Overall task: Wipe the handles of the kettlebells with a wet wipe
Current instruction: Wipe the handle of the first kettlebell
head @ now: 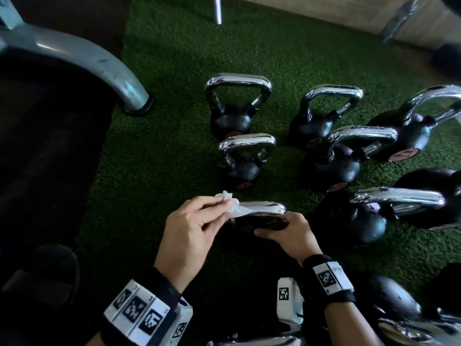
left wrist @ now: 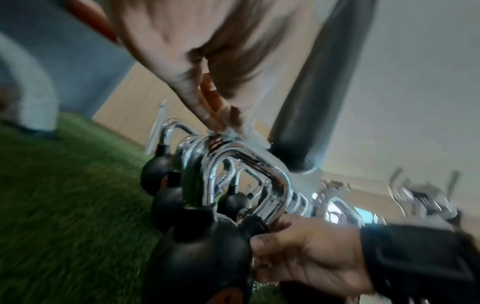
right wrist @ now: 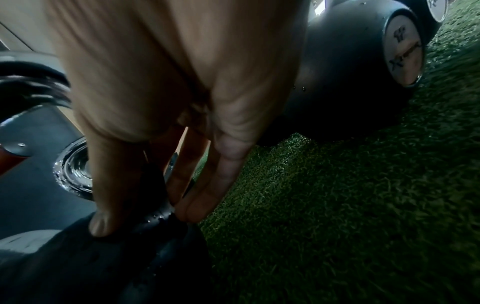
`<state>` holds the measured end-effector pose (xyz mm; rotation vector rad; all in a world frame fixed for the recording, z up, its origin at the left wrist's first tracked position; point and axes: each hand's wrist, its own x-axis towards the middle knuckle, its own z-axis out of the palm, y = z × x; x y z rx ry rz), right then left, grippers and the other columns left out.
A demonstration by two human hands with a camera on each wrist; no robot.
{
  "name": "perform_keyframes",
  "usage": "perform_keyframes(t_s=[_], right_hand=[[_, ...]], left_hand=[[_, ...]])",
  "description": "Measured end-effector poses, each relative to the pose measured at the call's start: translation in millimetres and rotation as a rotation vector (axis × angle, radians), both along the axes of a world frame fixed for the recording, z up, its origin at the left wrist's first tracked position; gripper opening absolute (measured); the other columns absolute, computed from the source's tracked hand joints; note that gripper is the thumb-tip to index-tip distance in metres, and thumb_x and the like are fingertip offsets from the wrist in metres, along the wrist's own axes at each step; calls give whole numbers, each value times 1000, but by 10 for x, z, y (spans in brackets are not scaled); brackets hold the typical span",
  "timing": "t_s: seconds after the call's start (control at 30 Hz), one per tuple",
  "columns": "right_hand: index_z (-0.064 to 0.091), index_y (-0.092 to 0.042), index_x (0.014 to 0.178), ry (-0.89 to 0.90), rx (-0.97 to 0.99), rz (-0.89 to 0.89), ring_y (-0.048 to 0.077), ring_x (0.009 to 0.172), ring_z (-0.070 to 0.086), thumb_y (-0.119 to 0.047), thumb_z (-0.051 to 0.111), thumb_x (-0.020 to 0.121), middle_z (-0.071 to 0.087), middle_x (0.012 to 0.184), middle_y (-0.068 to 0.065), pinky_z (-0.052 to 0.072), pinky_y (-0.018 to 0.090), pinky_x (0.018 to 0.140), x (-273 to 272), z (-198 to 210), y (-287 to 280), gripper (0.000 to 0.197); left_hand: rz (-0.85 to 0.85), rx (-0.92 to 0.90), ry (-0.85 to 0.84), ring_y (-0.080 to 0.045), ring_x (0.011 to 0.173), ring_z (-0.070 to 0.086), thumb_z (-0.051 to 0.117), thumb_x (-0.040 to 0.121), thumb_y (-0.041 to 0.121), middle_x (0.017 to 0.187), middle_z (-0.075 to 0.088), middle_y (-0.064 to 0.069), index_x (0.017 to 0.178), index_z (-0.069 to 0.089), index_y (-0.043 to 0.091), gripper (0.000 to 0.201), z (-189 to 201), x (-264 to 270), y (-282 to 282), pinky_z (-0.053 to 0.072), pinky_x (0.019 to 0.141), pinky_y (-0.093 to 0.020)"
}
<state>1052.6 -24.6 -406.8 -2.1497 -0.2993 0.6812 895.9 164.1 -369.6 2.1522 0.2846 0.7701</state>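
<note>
my left hand point(head: 185, 232) pinching wet wipe point(head: 230, 204) on chrome handle point(head: 264, 208) of nearest kettlebell point(left wrist: 202, 259), my right hand point(head: 287, 236) gripping its black neck, standing on green turf point(head: 162, 151) near front edge, other kettlebells point(head: 237, 108) behind

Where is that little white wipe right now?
In the head view the wet wipe is pinched in the left hand, draped over the left end of the nearest kettlebell's chrome handle, low in the picture's centre.
</note>
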Motion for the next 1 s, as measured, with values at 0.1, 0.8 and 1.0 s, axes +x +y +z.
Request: perform_keyframes(t_s=[0.1, 0.8, 1.0], right_hand=[[80, -29, 85, 30, 3, 3, 7, 81, 76, -26, 98, 61, 80, 83, -10, 62, 36, 84, 10, -14, -8, 30], [80, -26, 90, 53, 17, -24, 9, 86, 76, -27, 97, 62, 80, 88, -8, 60, 34, 86, 13, -12, -32, 33], [76, -20, 78, -244, -108, 189, 10, 71, 70, -9, 84, 70, 74, 71, -4, 54, 27, 64, 58, -7, -181, 15]], left_hand=[[-14, -349, 17, -6, 105, 73, 76, 89, 14, 114, 77, 10, 114, 78, 15, 25, -174, -38, 178, 59, 93, -28], [81, -626, 183, -3, 97, 74, 78, 88, 16, 95, 79, 16, 92, 83, 25, 11, -729, -69, 13, 57, 90, -22], [146, -550, 221, 1, 101, 72, 75, 89, 30, 105, 78, 11, 114, 78, 18, 28, -784, 135, 108, 56, 93, -20]])
